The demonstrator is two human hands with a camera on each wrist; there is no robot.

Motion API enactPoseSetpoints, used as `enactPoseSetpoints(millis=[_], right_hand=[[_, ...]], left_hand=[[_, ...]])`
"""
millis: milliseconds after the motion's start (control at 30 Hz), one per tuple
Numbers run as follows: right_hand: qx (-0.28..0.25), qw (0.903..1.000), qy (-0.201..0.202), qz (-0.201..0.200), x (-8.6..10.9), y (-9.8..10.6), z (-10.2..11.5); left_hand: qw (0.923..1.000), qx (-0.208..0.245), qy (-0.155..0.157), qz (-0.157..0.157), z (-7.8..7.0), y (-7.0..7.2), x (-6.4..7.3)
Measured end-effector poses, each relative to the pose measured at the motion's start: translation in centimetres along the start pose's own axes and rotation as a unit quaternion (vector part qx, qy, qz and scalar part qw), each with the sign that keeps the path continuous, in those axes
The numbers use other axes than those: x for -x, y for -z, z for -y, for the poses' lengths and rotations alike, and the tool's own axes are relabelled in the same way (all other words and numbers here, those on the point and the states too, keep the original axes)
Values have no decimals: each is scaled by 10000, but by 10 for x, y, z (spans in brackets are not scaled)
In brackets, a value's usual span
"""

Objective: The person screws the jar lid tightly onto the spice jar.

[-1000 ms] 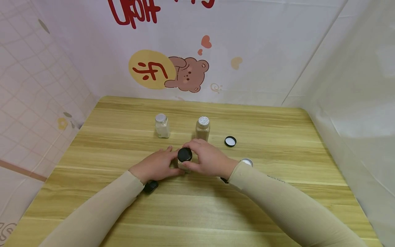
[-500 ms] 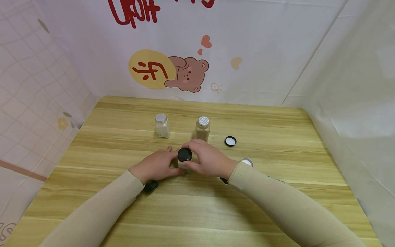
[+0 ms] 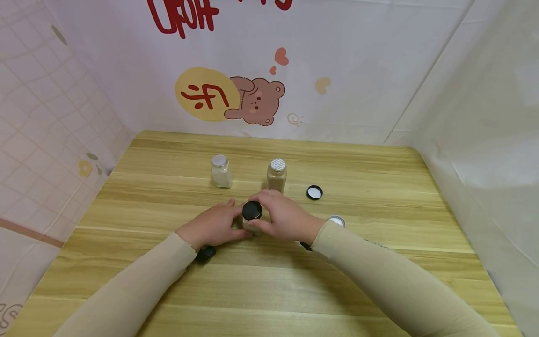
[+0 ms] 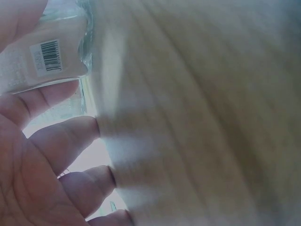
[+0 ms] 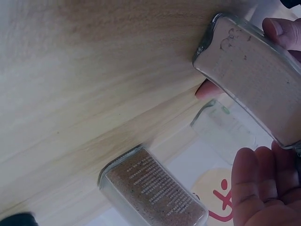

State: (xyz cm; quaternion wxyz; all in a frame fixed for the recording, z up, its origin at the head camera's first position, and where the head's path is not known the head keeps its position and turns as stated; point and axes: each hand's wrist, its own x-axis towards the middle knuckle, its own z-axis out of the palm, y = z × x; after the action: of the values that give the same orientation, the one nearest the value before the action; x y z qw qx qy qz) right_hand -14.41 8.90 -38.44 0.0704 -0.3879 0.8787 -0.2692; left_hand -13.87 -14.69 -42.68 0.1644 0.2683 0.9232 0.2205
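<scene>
A square glass spice jar (image 3: 250, 226) of pale powder stands at mid-table under a black lid (image 3: 252, 210). My left hand (image 3: 215, 226) grips its body between thumb and index finger. In the left wrist view a barcode label (image 4: 49, 55) shows on the jar, and the other fingers spread below it. Thumb and fingers of my right hand (image 3: 290, 216) pinch the lid's sides; in the right wrist view the lid is mostly out of frame. Behind the hands stand a jar of white powder (image 3: 222, 175) with a silvery top and a jar of brown powder (image 3: 276, 181) with a printed white seal.
An upturned black lid (image 3: 314, 193) with a white liner lies to the right. A round white piece with a silvery rim (image 3: 337, 221) is partly behind the right sleeve. A small black object (image 3: 206, 254) lies by the left wrist, another black edge (image 3: 306, 245) under the right.
</scene>
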Motion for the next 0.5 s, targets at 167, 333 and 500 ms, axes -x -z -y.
enactPoseSetpoints(millis=[167, 333, 500], right_hand=[[39, 9999, 75, 68, -1, 0, -1], [55, 9999, 123, 91, 0, 1, -1], [1, 10000, 76, 16, 0, 0, 0]], left_hand=[[10000, -48, -6, 1, 0, 0, 0], [10000, -51, -2, 3, -1, 0, 0], [10000, -28, 6, 21, -1, 1, 0]])
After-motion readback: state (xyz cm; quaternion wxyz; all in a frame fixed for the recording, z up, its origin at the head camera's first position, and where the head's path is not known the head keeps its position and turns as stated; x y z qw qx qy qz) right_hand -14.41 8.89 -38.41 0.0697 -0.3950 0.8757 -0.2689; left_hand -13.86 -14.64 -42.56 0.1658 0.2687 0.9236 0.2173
